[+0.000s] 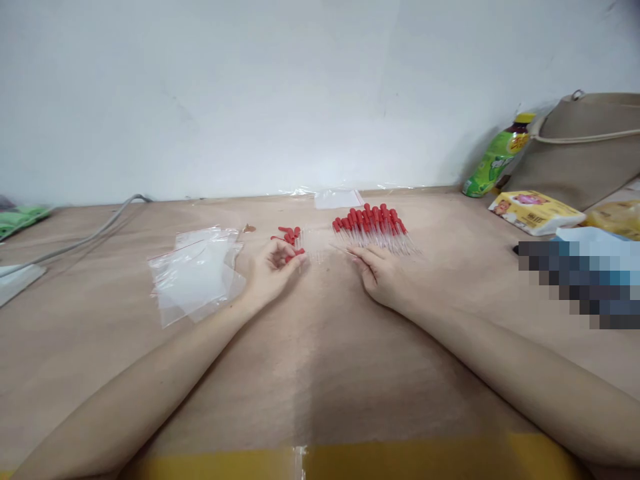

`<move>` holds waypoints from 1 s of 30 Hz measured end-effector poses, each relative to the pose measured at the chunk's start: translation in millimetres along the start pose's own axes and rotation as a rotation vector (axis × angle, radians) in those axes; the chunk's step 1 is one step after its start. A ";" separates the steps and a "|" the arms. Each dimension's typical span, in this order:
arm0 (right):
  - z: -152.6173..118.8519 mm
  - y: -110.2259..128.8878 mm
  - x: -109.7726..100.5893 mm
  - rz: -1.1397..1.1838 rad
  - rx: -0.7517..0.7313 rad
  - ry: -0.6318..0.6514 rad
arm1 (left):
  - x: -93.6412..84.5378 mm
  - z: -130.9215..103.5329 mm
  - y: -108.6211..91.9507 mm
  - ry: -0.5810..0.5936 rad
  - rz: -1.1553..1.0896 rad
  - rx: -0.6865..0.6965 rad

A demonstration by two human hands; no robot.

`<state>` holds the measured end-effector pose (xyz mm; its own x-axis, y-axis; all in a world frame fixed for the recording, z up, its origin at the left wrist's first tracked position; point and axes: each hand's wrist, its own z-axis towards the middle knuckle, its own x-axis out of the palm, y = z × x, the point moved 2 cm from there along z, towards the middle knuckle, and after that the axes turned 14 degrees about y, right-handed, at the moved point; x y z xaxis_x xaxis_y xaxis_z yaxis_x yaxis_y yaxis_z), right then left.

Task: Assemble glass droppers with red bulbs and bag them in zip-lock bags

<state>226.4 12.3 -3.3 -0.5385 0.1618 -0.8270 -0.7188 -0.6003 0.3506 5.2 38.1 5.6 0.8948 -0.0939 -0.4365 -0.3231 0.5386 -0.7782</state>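
Between the thumb and fingers of my left hand (270, 270) is a red rubber bulb (296, 255), its open end turned to the right. My right hand (380, 270) pinches a thin clear tube (340, 249) that points left toward the bulb; the two are apart. Just behind my left hand lie a few loose red bulbs (289, 235). Several clear tubes (316, 243) rest on the table between my hands, hard to see against it. Behind my right hand, a pile of droppers (373, 223) has red bulbs on clear tubes.
Clear zip bags (195, 273) lie overlapping at the left, another bag (339, 199) by the wall. A grey cable (100, 233) crosses the far left. On the right are a green bottle (497, 160), a yellow tissue pack (537, 212) and a beige bag (580, 153).
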 end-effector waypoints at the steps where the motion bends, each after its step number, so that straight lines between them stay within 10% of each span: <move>1: -0.3 -0.2 0.5 -0.002 -0.005 0.007 | 4.9 -3.2 -1.3 0.059 -0.003 -0.006; 8: -3.3 0.9 -0.1 0.055 -0.030 0.077 | 19.8 -16.9 -12.9 0.340 0.331 0.035; 30: -4.0 1.0 1.8 0.063 -0.171 0.173 | 18.7 -14.4 -23.1 0.363 0.283 0.098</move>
<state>226.5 8.9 -6.2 -0.4861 -0.0080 -0.8739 -0.5936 -0.7309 0.3368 25.0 11.8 8.9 0.6046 -0.2094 -0.7685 -0.4922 0.6603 -0.5672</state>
